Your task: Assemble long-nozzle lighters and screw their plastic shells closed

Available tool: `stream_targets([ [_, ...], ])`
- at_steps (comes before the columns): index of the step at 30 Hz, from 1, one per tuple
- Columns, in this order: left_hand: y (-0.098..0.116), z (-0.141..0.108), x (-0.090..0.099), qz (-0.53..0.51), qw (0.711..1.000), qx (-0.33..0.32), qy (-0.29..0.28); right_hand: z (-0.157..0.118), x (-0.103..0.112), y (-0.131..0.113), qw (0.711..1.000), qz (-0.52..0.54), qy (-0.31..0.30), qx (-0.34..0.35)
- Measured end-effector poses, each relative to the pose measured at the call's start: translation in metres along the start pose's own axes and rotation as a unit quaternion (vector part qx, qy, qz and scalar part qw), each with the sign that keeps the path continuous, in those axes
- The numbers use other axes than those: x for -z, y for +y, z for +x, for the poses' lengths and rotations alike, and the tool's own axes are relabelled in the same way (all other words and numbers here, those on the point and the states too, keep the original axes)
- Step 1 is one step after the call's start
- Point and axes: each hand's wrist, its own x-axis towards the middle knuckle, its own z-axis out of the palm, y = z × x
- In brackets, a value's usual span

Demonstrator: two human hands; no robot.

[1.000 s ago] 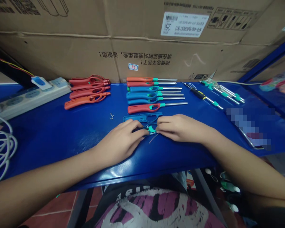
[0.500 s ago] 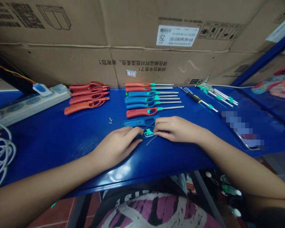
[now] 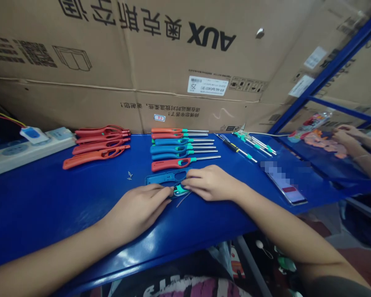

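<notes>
The lighter assembly [image 3: 180, 189], with a turquoise centre part, is located near the front of the bench [image 3: 36, 214], between both hands; the fingers cover most of it. Its long axis appears to run left to right; which end leads cannot be determined. Left hand [image 3: 143, 206]: thumb and fingers pinched narrow on the left end. Right hand [image 3: 212, 182]: thumb and fingers pinched narrow on the right end. A thin wire [image 3: 183, 200] projects toward the person. Directly behind lies a blue handle shell [image 3: 160, 178], guard loop to the right. Beyond it, lighters [image 3: 163, 166] lie parallel, metal nozzles pointing right.
</notes>
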Motion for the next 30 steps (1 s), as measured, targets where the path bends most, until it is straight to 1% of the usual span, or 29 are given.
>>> stream_targets([
  [1,-0.001,0.000,0.000,-0.006,1.000,0.002,0.006,-0.002,0.003,0.008,0.999,0.003,0.040,-0.030],
  [2,-0.001,0.000,0.000,-0.012,1.000,0.004,0.009,-0.004,0.008,0.019,0.993,-0.002,0.083,-0.081],
  [3,-0.002,0.000,0.000,-0.018,1.000,0.006,0.008,-0.008,0.013,0.034,0.980,-0.017,0.116,-0.158],
  [4,-0.002,0.000,0.000,-0.022,1.000,0.007,0.006,-0.012,0.019,0.051,0.953,-0.049,0.141,-0.262],
  [5,-0.002,0.000,0.000,-0.026,1.000,0.010,0.003,-0.018,0.025,0.070,0.914,-0.084,0.139,-0.372],
  [6,-0.002,0.000,-0.001,-0.029,0.999,0.013,0.000,-0.024,0.031,0.090,0.867,-0.111,0.107,-0.473],
  [7,-0.002,0.000,-0.001,-0.032,0.999,0.016,-0.002,-0.031,0.036,0.110,0.839,-0.123,0.089,-0.523],
  [9,-0.002,0.000,-0.001,-0.039,0.999,0.019,-0.003,-0.048,0.042,0.146,0.792,-0.137,0.053,-0.592],
  [11,-0.002,0.001,-0.002,-0.048,0.999,0.018,-0.001,-0.064,0.041,0.172,0.744,-0.140,0.011,-0.654],
  [13,-0.002,0.001,-0.002,-0.057,0.998,0.016,0.002,-0.077,0.038,0.189,0.717,-0.139,-0.026,-0.683],
  [15,-0.003,0.002,-0.002,-0.063,0.998,0.013,0.006,-0.087,0.033,0.197,0.709,-0.134,-0.053,-0.691],
  [17,-0.004,0.002,-0.001,-0.065,0.998,0.005,0.010,-0.094,0.031,0.200,0.711,-0.131,-0.066,-0.688],
  [21,-0.005,0.003,-0.001,-0.068,0.997,-0.008,0.020,-0.098,0.029,0.202,0.719,-0.126,-0.059,-0.681],
  [25,-0.005,0.003,-0.001,-0.076,0.996,-0.011,0.035,-0.093,0.028,0.207,0.724,-0.104,-0.045,-0.680],
  [27,-0.005,0.003,-0.002,-0.074,0.997,-0.010,0.030,-0.089,0.027,0.209,0.720,-0.090,-0.043,-0.686],
  [30,-0.006,0.003,-0.003,-0.077,0.997,-0.003,0.012,-0.079,0.028,0.208,0.705,-0.072,-0.043,-0.704],
])
